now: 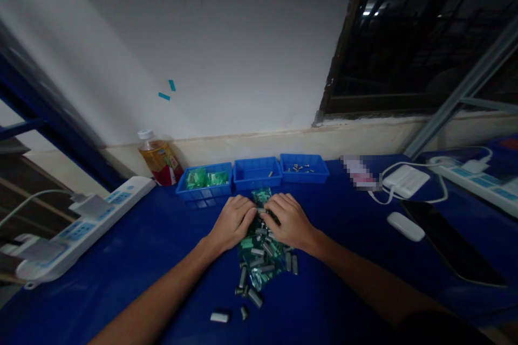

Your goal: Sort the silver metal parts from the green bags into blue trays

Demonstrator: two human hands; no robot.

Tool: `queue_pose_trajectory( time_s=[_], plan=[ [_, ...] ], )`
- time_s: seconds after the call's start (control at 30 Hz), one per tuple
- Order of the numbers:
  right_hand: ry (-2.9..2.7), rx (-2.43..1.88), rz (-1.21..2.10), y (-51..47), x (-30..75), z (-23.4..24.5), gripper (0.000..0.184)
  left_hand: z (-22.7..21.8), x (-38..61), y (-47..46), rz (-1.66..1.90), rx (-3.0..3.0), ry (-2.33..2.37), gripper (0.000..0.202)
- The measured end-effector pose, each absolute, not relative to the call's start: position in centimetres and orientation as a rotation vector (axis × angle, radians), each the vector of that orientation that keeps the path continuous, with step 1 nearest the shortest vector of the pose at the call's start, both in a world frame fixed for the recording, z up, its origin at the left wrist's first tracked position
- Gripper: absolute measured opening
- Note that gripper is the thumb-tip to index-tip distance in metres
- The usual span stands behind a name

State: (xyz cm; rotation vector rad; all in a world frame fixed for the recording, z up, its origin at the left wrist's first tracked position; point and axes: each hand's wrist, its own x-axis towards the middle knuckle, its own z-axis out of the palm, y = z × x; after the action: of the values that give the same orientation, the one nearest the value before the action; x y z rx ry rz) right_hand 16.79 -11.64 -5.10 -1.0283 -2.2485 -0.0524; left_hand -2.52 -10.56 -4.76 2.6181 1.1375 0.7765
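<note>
My left hand (233,221) and my right hand (290,221) are close together above a green printed plastic bag (256,275), fingers curled inward. A small grey metal piece (262,210) shows between the thumbs, and the left thumb and fingers close on its end. What the right fingers pinch is mostly hidden by the hand. Many short metal bars (257,262) lie on the bag under my wrists. Several more, with small screws (242,291), lie on the blue table nearer me, and one bar (219,317) is at the front.
Three blue bins stand behind: one with green packets (206,177), one with a small piece (270,174), one with screws (301,167). A drink bottle (159,156) and a power strip (95,221) are left. A phone (451,242), white case (406,226) and charger (406,181) lie right.
</note>
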Motion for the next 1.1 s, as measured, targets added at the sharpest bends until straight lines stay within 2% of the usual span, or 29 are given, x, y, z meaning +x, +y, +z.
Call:
queue_pose_trajectory(
  time_s=[0.07,0.17,0.3,0.4,0.63,0.7,0.87,1.1],
  plan=[
    [-2.247,-1.038,-0.06,-11.6,16.7,-5.1,0.021,-4.9,-2.6,-10.6,0.862,2.558,1.115,0.022],
    [-2.254,-1.037,-0.063,-11.6,16.8,-5.1,0.024,-5.1,-2.7,-10.7,0.954,2.546,1.05,0.021],
    [-2.256,-1.016,-0.034,-11.5,16.8,-5.1,0.024,-5.2,-2.7,-10.7,0.906,2.585,1.051,0.015],
    [-2.215,-0.99,0.004,-11.6,16.8,-5.0,0.015,-5.2,-2.8,-10.6,0.886,2.578,1.084,0.017],
    [-2.224,-0.949,-0.017,-11.8,16.8,-4.8,0.013,-5.1,-2.7,-10.3,0.807,2.556,1.057,0.029],
    [-2.181,-0.986,-0.019,-11.4,17.2,-4.8,0.014,-5.2,-2.6,-10.2,0.815,2.549,1.046,0.027],
    [-1.994,-1.14,-0.045,-9.7,18.6,-5.3,0.012,-5.9,-2.3,-9.6,0.677,2.618,0.988,0.038],
    [-2.002,-1.189,-0.033,-8.4,18.9,-6.6,0.02,-6.1,-2.4,-9.4,0.718,2.503,1.234,0.014]
  ],
)
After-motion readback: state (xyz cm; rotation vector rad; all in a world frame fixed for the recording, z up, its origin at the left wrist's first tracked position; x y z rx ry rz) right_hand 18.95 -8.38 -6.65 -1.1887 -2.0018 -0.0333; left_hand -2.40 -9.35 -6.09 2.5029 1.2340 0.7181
